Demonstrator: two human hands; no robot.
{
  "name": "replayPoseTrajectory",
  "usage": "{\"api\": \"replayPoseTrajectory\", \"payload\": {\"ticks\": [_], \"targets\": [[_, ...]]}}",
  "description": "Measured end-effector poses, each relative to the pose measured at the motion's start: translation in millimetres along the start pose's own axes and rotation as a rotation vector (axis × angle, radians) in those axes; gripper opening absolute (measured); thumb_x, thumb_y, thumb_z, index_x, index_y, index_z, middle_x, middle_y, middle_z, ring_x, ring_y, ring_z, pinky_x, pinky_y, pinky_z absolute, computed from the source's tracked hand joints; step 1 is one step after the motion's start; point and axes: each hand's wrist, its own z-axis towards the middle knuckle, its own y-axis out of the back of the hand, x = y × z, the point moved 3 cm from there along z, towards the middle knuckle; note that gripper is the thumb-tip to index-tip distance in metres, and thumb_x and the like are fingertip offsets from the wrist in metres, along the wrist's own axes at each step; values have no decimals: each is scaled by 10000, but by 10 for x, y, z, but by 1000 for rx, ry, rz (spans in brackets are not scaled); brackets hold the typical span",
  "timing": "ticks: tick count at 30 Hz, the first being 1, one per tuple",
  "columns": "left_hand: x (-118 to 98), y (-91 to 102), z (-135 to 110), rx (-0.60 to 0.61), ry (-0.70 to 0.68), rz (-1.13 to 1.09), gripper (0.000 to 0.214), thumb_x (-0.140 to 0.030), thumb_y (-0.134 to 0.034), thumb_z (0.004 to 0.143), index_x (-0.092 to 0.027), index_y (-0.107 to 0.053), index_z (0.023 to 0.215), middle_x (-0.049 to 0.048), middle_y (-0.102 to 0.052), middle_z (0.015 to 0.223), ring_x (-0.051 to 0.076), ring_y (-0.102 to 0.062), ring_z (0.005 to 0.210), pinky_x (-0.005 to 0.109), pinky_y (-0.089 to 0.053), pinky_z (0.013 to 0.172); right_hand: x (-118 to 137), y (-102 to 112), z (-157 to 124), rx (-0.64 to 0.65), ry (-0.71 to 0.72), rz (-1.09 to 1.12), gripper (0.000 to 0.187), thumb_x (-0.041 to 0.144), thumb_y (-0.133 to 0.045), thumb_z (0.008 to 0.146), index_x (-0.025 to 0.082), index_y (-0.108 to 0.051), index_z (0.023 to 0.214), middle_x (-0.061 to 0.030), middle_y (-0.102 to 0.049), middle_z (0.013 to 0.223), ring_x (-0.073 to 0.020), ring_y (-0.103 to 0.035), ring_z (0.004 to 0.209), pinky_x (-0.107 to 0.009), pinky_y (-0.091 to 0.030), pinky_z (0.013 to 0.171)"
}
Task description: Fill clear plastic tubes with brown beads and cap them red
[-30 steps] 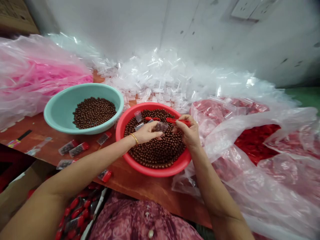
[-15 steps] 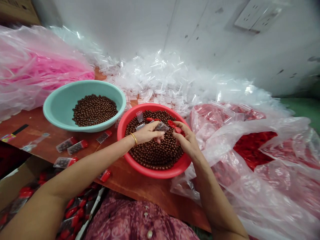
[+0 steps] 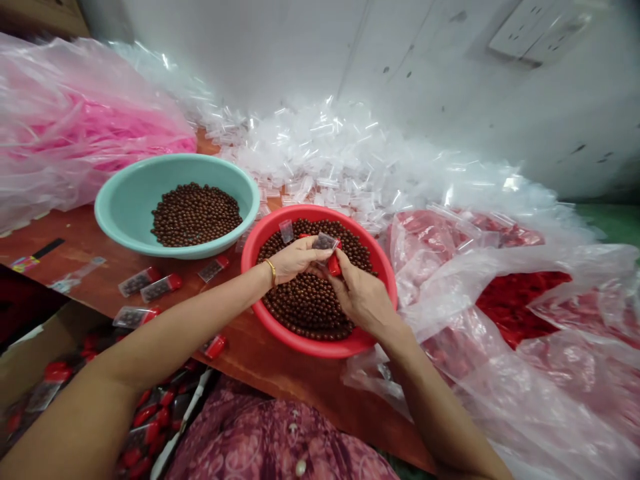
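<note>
Over the red basin (image 3: 255,303) of brown beads (image 3: 305,313), my left hand (image 3: 295,259) pinches a small clear plastic container (image 3: 326,241) with dark contents. Against the container's open end, my right hand (image 3: 363,293) holds a red cap (image 3: 335,265) between thumb and fingers. The two hands meet there, and the fingers hide part of the cap. An upright clear container (image 3: 287,231) stands among the beads near the basin's far rim. More red shows just behind my left fingers, partly covered.
A teal basin (image 3: 117,223) with brown beads stands left. Several filled, red-capped containers (image 3: 161,287) lie before it, above a carton of more (image 3: 145,433). Clear containers (image 3: 320,153) are heaped along the wall. Plastic bags hold red pieces (image 3: 520,300) at right and pink pieces (image 3: 115,137) at left.
My right hand has moved left with the red cap, bringing it onto the clear container in my left hand. The view has shifted slightly, so the basins appear further right.
</note>
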Motion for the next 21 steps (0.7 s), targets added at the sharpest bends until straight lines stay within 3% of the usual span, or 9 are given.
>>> {"api": "replayPoseTrajectory", "payload": {"ticks": [2,5,9,12,14,17,21], "targets": [[-11,-8,-10,27,29,-20,394,-356,-739,669,-143,-552,944,1,-596,807,92,-574,685,249,-490,652,-27,68,-13,-109,66,-142,310,282,-464,899,168,-579,1163,-59,-660,700,-177,-582,624,-310,-406,634],[-35,-59,-34,114,44,-31,359,-340,-743,678,-140,-553,908,-1,-596,815,95,-581,711,247,-492,670,-49,182,-34,-233,112,-202,199,302,-583,840,261,-643,1025,-12,-632,661,-143,-548,608,-323,-395,726],[-42,-124,-73,220,54,-7,373,-368,-754,675,-143,-566,905,-1,-607,803,86,-586,704,196,-462,628,-11,225,-25,-262,65,-63,143,300,-632,778,284,-614,920,-21,-675,862,-182,-615,836,-413,-345,965],[-33,-122,-81,196,32,21,433,-424,-758,656,-150,-560,927,1,-616,807,83,-594,677,206,-472,634,27,190,0,-268,63,143,83,264,-564,806,262,-553,888,-38,-678,1033,-212,-627,968,-498,-292,1044],[-32,-95,-67,115,-16,62,424,-422,-750,665,-146,-548,915,2,-618,809,77,-591,662,216,-482,642,-3,167,10,-314,-27,351,80,251,-482,856,261,-517,927,-41,-688,1011,-196,-655,883,-509,-364,998],[-32,-72,-40,28,-74,107,378,-406,-719,704,-141,-522,887,4,-625,806,71,-588,635,224,-483,627,-129,133,0,-452,-322,702,88,331,-425,902,265,-472,935,5,-664,739,-151,-627,613,-403,-520,748],[-59,-107,-34,79,-136,54,392,-355,-751,678,-157,-509,915,8,-647,810,87,-611,691,241,-495,682,-243,85,3,-475,-528,1038,201,427,-538,839,258,-431,856,96,-468,544,-78,-465,435,-250,-497,527]]}}
